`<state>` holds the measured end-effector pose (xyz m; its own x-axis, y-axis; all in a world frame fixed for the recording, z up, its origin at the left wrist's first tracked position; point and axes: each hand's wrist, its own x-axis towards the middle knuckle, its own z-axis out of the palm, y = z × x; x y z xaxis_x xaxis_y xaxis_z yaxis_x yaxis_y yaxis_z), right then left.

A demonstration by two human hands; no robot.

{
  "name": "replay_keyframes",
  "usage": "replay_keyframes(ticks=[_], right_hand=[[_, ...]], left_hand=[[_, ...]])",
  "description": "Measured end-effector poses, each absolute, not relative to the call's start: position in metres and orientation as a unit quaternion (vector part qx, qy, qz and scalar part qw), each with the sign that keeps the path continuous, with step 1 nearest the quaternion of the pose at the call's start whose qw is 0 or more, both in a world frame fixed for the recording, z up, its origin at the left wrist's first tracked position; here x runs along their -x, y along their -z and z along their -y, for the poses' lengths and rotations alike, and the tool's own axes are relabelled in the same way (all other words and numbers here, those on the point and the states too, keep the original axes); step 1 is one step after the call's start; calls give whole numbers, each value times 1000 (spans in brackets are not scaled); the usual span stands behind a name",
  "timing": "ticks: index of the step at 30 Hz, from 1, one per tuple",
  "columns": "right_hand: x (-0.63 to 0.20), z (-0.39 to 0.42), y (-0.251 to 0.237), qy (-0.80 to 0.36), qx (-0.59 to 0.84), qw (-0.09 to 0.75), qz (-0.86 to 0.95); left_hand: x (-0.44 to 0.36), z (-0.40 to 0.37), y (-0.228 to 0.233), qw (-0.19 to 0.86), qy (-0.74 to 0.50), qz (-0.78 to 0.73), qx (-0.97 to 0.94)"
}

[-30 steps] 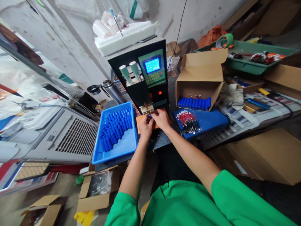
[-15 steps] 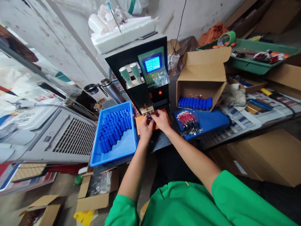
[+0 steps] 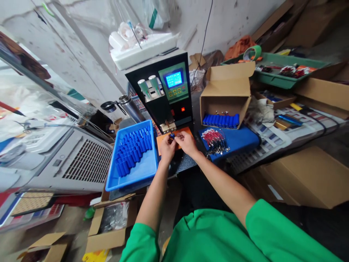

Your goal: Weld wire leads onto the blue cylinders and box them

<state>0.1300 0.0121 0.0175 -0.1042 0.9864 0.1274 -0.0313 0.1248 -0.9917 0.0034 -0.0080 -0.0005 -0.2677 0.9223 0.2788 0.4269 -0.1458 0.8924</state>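
Under the electrodes (image 3: 169,126) of a black spot welder (image 3: 177,103), a small blue battery cell (image 3: 172,136) is held between my fingers. My left hand (image 3: 167,148) is closed around it from the left. From the right, my right hand (image 3: 187,143) pinches close to the cell's end; whether its fingertips hold a thin lead or the cell itself is hidden. Both hands are over an orange board (image 3: 160,141). Right of them, a bundle of red and black wires with white connectors (image 3: 216,141) lies on a blue block (image 3: 242,143).
On the left, a blue tray (image 3: 133,185) holds rows of blue cells (image 3: 136,145). An open cardboard box (image 3: 231,78) with more cells (image 3: 222,120) stands at the right. Behind the tray is a steel flask (image 3: 132,109). A green tray (image 3: 291,60) sits far right.
Both hands have drawn slightly back from the electrodes, and the blue cell shows more clearly between them. The camera view has shifted a little.
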Motion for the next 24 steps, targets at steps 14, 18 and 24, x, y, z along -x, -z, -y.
replay_keyframes(ticks=[14, 18, 24], right_hand=[[-142, 2, -27, -318, 482, 490, 653], [-176, -12, -26, -252, 483, 536, 645], [-289, -45, -14, -62, 568, 533, 624]], left_hand=[[1, 13, 1, 70, -450, -585, -671], [5, 4, 1, 51, -453, -587, -669], [0, 4, -8, 14, -437, -600, -670]])
